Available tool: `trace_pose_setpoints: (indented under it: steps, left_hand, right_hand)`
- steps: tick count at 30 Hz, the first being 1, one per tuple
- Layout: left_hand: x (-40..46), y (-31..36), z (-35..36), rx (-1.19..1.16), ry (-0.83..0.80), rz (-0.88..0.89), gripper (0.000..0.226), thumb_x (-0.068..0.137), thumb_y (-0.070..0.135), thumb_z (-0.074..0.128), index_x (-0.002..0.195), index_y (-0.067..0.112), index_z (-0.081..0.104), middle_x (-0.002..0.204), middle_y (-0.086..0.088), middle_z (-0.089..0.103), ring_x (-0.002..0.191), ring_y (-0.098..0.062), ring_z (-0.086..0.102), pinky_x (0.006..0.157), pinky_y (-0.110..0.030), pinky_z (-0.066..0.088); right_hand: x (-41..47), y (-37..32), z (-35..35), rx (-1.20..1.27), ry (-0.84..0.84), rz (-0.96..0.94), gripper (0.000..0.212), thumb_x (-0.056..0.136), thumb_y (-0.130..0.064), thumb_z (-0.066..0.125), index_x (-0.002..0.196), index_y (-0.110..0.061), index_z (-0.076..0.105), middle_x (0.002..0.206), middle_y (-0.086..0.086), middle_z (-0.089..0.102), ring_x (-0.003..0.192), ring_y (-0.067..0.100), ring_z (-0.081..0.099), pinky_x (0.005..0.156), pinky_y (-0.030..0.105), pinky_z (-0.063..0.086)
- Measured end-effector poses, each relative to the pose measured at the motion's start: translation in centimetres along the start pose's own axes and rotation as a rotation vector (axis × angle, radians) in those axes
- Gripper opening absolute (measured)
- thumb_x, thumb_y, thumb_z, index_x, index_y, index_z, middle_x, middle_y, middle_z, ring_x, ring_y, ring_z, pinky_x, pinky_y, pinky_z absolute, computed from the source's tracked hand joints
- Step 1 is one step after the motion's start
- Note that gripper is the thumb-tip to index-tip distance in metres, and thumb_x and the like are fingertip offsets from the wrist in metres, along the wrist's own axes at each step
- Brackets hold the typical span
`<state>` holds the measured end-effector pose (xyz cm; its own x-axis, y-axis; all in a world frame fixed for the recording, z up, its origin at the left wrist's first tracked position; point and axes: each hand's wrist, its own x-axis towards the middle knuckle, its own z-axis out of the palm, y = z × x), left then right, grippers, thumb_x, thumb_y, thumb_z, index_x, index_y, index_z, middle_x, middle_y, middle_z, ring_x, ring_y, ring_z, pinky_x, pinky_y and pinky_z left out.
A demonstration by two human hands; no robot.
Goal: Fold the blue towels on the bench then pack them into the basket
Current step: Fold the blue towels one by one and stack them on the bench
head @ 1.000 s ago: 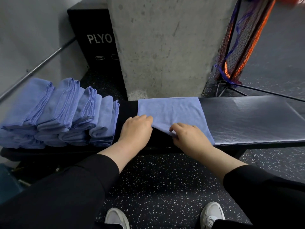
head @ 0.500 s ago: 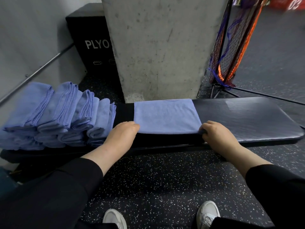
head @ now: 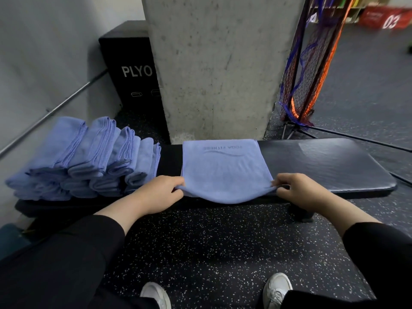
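A blue towel (head: 225,170) lies folded flat across the black padded bench (head: 323,161), faint printed lettering near its far edge. Its near edge sags a little over the bench front. My left hand (head: 158,192) pinches the towel's near left corner. My right hand (head: 298,188) pinches its near right corner. A pile of folded blue towels (head: 87,157) sits in rows at the left end of the bench. No basket is in view.
A concrete pillar (head: 214,68) stands right behind the bench. A black PLYO box (head: 131,70) is at the back left beside a grey wall with a metal rail. A netted stand (head: 307,63) rises at the back right. Speckled floor and my shoes lie below.
My hands moved apart from the towel's middle to its near corners. The near edge has since lifted slightly and sags between them.
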<state>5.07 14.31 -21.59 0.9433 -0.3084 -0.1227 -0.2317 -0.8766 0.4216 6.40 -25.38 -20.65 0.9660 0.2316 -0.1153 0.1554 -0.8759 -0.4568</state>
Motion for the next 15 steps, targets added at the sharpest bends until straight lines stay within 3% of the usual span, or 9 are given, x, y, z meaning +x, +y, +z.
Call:
trace_pose_setpoints:
  steps: [3,6,9,13,15]
  left_hand:
    - [-0.3,0.4,-0.5,-0.162,-0.013,-0.075,0.017,0.089,0.019,0.051,0.074,0.014,0.047,0.064,0.002,0.046,0.06,-0.013,0.04,0.061,-0.039,0.036]
    - [-0.3,1.2,-1.1,-0.385,-0.027,-0.172,0.02,0.08,0.026,0.053,0.063,0.021,0.044,0.062,0.006,0.042,0.058,-0.012,0.043,0.061,-0.032,0.036]
    - [0.5,1.8,-1.3,-0.577,-0.008,-0.273,0.017,0.082,0.018,0.053,0.067,0.02,0.046,0.065,-0.002,0.037,0.059,-0.015,0.041,0.053,-0.026,0.035]
    - [3.0,1.5,-1.4,-0.479,0.188,-0.332,0.017,0.091,0.013,0.049,0.078,0.002,0.053,0.064,-0.003,0.048,0.06,-0.018,0.047,0.058,-0.029,0.039]
    - [4.5,1.4,-1.7,-0.311,0.289,-0.337,0.013,0.092,0.017,0.051,0.085,0.01,0.059,0.067,0.0,0.059,0.064,-0.021,0.054,0.061,-0.033,0.04]
  right_hand:
    - [-0.3,-0.7,-0.5,0.158,0.043,0.051,0.023,0.086,-0.008,0.059,0.071,-0.025,0.062,0.058,-0.015,0.061,0.06,0.012,0.051,0.056,0.02,0.04]
    - [-0.1,-1.2,-1.0,0.334,0.096,0.074,0.021,0.089,-0.005,0.054,0.077,-0.015,0.068,0.061,-0.006,0.062,0.057,0.011,0.051,0.056,0.024,0.042]
    - [1.0,-1.7,-0.9,0.425,0.141,0.107,0.019,0.091,-0.009,0.055,0.081,-0.016,0.07,0.06,-0.006,0.06,0.055,0.009,0.048,0.057,0.028,0.04]
    - [3.9,-2.0,-0.4,0.526,0.283,0.159,0.016,0.092,-0.013,0.06,0.088,-0.021,0.073,0.074,-0.005,0.069,0.068,0.01,0.055,0.065,0.031,0.043]
    - [5.7,-2.1,-0.2,0.518,0.34,0.18,0.011,0.094,-0.018,0.063,0.09,-0.022,0.072,0.081,-0.004,0.072,0.076,0.012,0.06,0.07,0.033,0.045]
